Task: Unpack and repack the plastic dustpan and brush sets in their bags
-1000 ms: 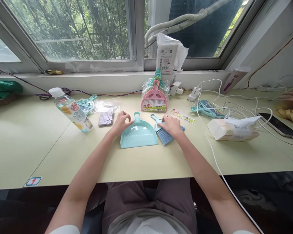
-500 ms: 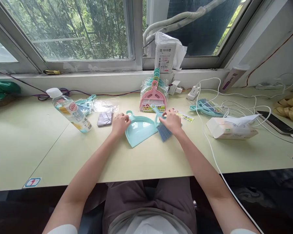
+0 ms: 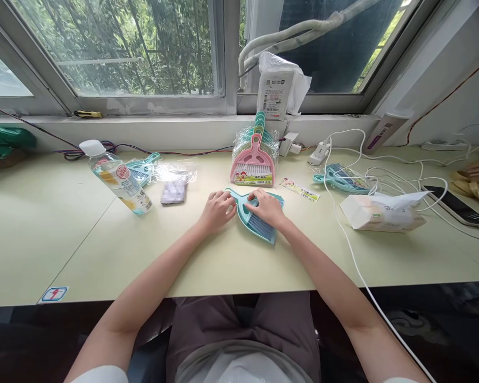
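Note:
A light teal dustpan [image 3: 244, 214] lies on the table in front of me, its handle pointing to the upper left and its wide edge to the right. Inside it rests a small hand brush [image 3: 262, 227] with blue-grey bristles. The curled fingers of my left hand [image 3: 219, 211] are closed at the dustpan's handle end. My right hand [image 3: 266, 207] is on the brush from above, fingers bent round it, hiding much of its body. Just behind stands a wrapped stack of dustpan sets, a pink dustpan [image 3: 253, 162] foremost. A printed label strip [image 3: 300, 189] lies to the right.
On the left stand a tilted-looking drink bottle [image 3: 120, 178] and a small dark square [image 3: 173, 192]. Teal brush sets lie at both sides. Right of me are a tissue pack [image 3: 383, 213], white cables and a phone [image 3: 457, 205]. Another person's hand shows at the far right.
The brush, earlier beside the dustpan on its right, now lies inside it. The dustpan has turned and shifted right with my left hand. The other person's hand has come further into view.

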The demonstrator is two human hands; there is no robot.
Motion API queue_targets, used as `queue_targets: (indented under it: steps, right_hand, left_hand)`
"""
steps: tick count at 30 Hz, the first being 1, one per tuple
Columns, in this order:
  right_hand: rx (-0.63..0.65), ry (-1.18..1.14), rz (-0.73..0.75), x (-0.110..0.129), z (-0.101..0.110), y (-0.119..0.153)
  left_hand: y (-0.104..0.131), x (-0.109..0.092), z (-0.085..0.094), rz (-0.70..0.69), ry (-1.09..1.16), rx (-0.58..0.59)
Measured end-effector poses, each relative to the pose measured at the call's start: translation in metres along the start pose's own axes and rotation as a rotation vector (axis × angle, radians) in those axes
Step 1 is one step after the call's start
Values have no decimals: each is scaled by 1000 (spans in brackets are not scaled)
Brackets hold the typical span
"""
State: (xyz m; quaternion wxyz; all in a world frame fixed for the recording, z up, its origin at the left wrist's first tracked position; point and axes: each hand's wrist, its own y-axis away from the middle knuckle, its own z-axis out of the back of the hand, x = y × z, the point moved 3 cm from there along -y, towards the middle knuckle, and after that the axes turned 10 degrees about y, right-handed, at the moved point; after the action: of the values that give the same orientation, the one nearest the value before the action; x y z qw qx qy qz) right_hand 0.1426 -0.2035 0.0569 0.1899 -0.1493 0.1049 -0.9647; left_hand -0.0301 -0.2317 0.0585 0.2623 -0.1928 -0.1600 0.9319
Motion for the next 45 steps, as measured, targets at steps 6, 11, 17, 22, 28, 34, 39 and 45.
queue_targets:
  steps: [6, 11, 17, 22, 28, 34, 39, 45]
  right_hand:
    - [4, -70, 24, -5, -6, -3]
    - [29, -104, 59, -5, -7, -4]
    - [37, -122, 71, -5, -8, -4]
    - [38, -146, 72, -5, -9, -4]
    - [36, -132, 84, -4, -10, -5]
    - [53, -129, 86, -6, -10, -5]
    - [-37, -32, 129, 3, 2, 0]
    - [-408, -66, 8, 18, 17, 10]
  left_hand:
    - [-2, 26, 8, -25, -81, -58]
    - [-1, 31, 4, -161, -57, 48]
    - [2, 26, 3, -238, -28, 104]
    - [1, 26, -1, -184, -16, 129]
    - [0, 27, -5, -144, -51, 167]
    - [1, 30, -9, -166, -35, 116]
    - [3, 27, -6, -224, -16, -15]
    - [5, 11, 16, -5, 402, -465]
